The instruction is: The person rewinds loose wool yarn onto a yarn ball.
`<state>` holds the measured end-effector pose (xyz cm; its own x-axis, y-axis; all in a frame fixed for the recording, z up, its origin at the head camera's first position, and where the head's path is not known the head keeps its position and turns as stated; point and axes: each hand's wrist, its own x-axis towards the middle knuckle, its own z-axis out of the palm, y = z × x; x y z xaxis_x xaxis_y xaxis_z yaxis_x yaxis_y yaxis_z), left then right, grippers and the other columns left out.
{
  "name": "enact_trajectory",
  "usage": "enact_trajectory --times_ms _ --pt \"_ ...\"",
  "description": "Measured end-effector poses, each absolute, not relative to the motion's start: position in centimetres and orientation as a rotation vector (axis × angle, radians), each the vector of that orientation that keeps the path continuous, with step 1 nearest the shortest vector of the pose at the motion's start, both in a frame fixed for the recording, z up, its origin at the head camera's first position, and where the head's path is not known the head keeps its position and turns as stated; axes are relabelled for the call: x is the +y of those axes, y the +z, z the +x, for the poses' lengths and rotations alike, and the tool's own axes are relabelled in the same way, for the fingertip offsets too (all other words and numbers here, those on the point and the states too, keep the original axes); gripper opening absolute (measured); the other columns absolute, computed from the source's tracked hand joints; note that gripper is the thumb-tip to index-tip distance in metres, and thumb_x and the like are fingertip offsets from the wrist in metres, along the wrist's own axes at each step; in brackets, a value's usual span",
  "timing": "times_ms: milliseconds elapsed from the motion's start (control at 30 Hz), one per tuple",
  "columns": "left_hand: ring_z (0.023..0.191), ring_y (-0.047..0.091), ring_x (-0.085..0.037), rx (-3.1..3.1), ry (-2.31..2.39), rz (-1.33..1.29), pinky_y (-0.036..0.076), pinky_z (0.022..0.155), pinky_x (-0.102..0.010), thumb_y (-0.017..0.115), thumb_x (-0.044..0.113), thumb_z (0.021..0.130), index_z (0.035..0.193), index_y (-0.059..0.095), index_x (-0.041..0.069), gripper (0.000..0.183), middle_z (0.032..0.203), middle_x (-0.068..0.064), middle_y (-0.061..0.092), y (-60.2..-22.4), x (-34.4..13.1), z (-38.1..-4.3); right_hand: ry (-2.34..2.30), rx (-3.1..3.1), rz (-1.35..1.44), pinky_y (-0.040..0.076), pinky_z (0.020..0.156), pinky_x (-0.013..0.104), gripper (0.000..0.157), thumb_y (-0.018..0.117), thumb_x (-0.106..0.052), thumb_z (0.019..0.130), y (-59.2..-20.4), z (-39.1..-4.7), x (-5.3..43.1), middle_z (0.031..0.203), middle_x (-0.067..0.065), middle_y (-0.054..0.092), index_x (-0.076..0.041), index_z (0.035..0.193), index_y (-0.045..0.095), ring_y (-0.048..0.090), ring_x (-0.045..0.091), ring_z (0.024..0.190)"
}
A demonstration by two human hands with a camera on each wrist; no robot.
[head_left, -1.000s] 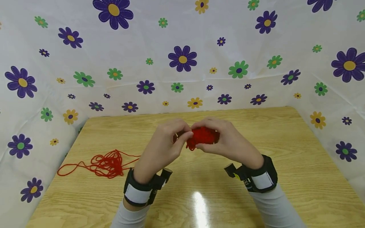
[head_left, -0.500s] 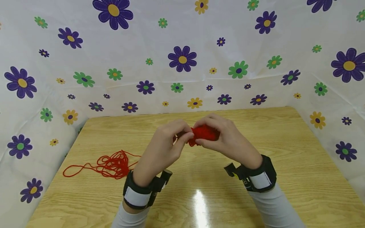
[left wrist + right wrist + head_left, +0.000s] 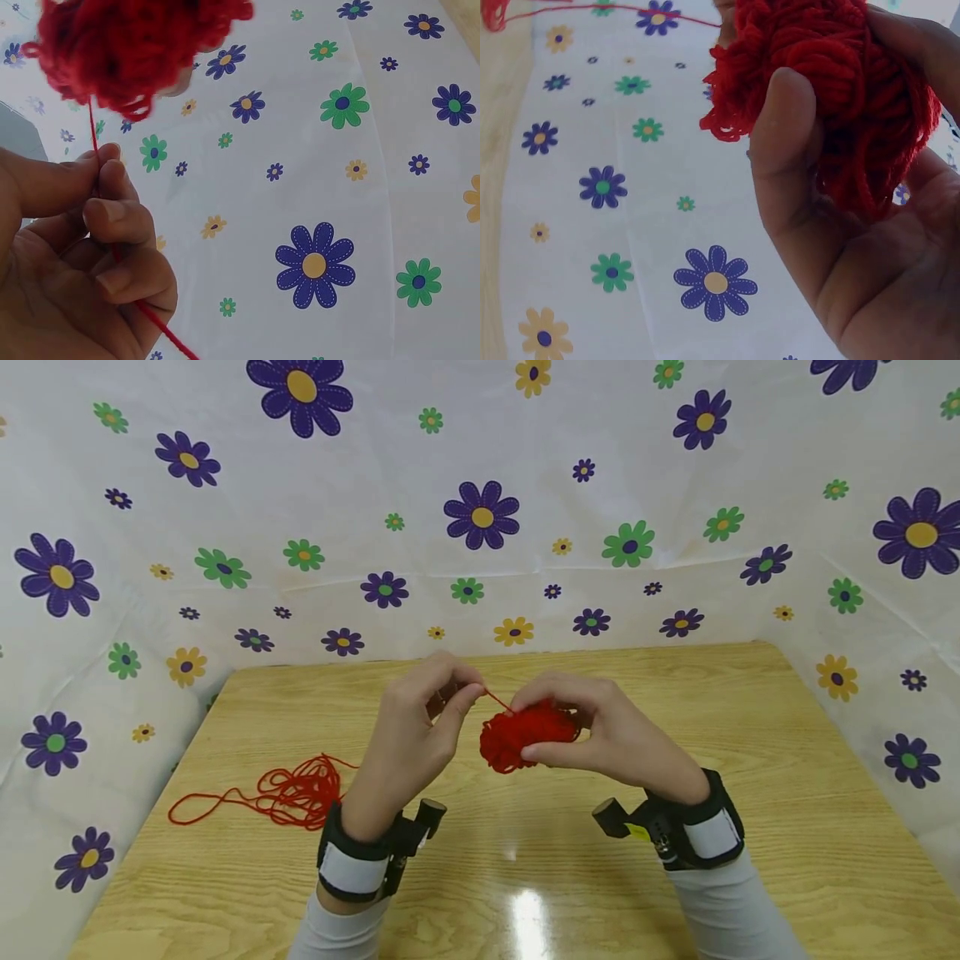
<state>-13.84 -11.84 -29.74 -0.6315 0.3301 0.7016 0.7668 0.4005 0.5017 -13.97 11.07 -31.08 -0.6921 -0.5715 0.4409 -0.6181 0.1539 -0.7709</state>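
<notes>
My right hand (image 3: 607, 727) grips a thick bundle of red yarn (image 3: 532, 731) above the table, thumb along the near side and fingers over the top. In the right wrist view the wound strands of the yarn bundle (image 3: 847, 112) show between thumb and palm. Left of it, my left hand (image 3: 420, 727) pinches a single strand (image 3: 498, 700) that runs taut to the bundle. In the left wrist view that yarn strand (image 3: 161, 326) passes under the curled fingers and out below. A loose tangle of red yarn (image 3: 300, 793) lies on the table at the left.
The wooden table (image 3: 750, 760) spreads under both hands. A white cloth with printed flowers (image 3: 480, 460) hangs behind it and along both sides. Each wrist wears a black strap, such as the right wrist strap (image 3: 697, 827), with a small camera.
The left hand has drawn away from the bundle, leftward and up, with the strand now stretched between. The bundle has tipped lower at its left end. The loose tangle has slid slightly right.
</notes>
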Motion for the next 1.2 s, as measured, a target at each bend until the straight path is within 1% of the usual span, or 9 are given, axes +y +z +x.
enact_trajectory --times_ms 167,333,400,533,633,767,867,1033,1200 --pt "0.062 0.042 -0.009 -2.152 -1.168 -0.938 0.036 0.050 -0.024 0.068 -0.001 0.088 0.089 0.066 0.005 0.007 0.076 0.000 0.055 -29.8 -11.8 -13.9 1.813 -2.273 1.151 0.055 0.070 0.039 0.035 0.073 -0.006 0.086 -30.9 -13.7 11.4 0.115 0.000 0.063 -0.012 0.119 0.062 0.062 0.019 0.092" --pt "0.064 0.045 -0.011 -2.143 -1.203 -0.968 0.039 0.050 -0.024 0.068 -0.002 0.088 0.089 0.067 0.005 0.007 0.078 0.000 0.058 -30.0 -11.5 -14.0 1.984 -2.165 1.108 0.055 0.071 0.045 0.034 0.069 -0.002 0.089 -30.8 -13.6 11.5 0.117 0.008 0.061 -0.006 0.122 0.061 0.063 0.029 0.093" --pt "0.066 0.047 -0.011 -2.142 -1.226 -0.991 0.041 0.051 -0.024 0.068 -0.003 0.088 0.090 0.068 0.004 0.008 0.079 -0.001 0.059 -30.0 -11.4 -14.0 2.030 -2.149 1.067 0.055 0.072 0.045 0.033 0.067 -0.003 0.090 -30.8 -13.6 11.7 0.117 0.010 0.062 -0.007 0.122 0.060 0.063 0.031 0.093" --pt "0.069 0.052 -0.011 -2.132 -1.290 -1.051 0.049 0.057 -0.023 0.066 -0.009 0.086 0.090 0.070 0.002 0.012 0.082 -0.002 0.062 -30.1 -11.1 -14.0 2.102 -2.118 0.983 0.055 0.071 0.045 0.029 0.063 -0.005 0.093 -30.8 -13.6 12.1 0.113 0.013 0.064 -0.013 0.121 0.060 0.063 0.034 0.091" --pt "0.068 0.052 -0.011 -2.122 -1.305 -1.091 0.050 0.057 -0.025 0.067 -0.010 0.085 0.088 0.071 0.001 0.012 0.081 -0.003 0.063 -30.2 -10.8 -13.9 2.146 -2.063 0.972 0.056 0.072 0.043 0.028 0.060 -0.005 0.094 -30.8 -13.7 12.2 0.114 0.014 0.062 -0.016 0.120 0.060 0.062 0.034 0.093" --pt "0.064 0.046 -0.009 -2.133 -1.232 -1.104 0.042 0.053 -0.024 0.068 -0.006 0.087 0.086 0.071 0.003 0.009 0.079 -0.001 0.060 -30.4 -10.5 -13.9 2.177 -1.989 0.967 0.055 0.075 0.040 0.028 0.061 -0.008 0.095 -30.7 -13.8 12.2 0.117 0.013 0.059 -0.019 0.120 0.059 0.060 0.032 0.098" --pt "0.063 0.044 -0.009 -2.156 -1.165 -1.093 0.039 0.053 -0.024 0.068 -0.004 0.087 0.086 0.071 0.004 0.008 0.079 0.001 0.059 -30.5 -10.4 -13.9 2.201 -1.946 0.957 0.055 0.077 0.039 0.029 0.061 -0.008 0.095 -30.8 -13.8 12.2 0.118 0.012 0.059 -0.019 0.121 0.057 0.059 0.031 0.101" --pt "0.064 0.046 -0.009 -2.187 -1.107 -1.078 0.040 0.054 -0.023 0.068 -0.002 0.088 0.087 0.072 0.004 0.007 0.080 0.001 0.060 -30.6 -10.2 -13.9 2.239 -1.886 0.954 0.055 0.078 0.040 0.028 0.060 -0.005 0.095 -30.8 -13.9 12.0 0.121 0.013 0.057 -0.019 0.119 0.055 0.059 0.032 0.104" --pt "0.065 0.046 -0.008 -2.212 -1.054 -1.064 0.041 0.054 -0.022 0.070 0.001 0.087 0.089 0.073 0.004 0.004 0.080 0.001 0.061 -30.6 -10.0 -13.8 2.232 -1.839 0.925 0.055 0.077 0.040 0.028 0.060 -0.006 0.095 -30.9 -14.0 11.8 0.120 0.014 0.057 -0.018 0.119 0.054 0.060 0.032 0.104"
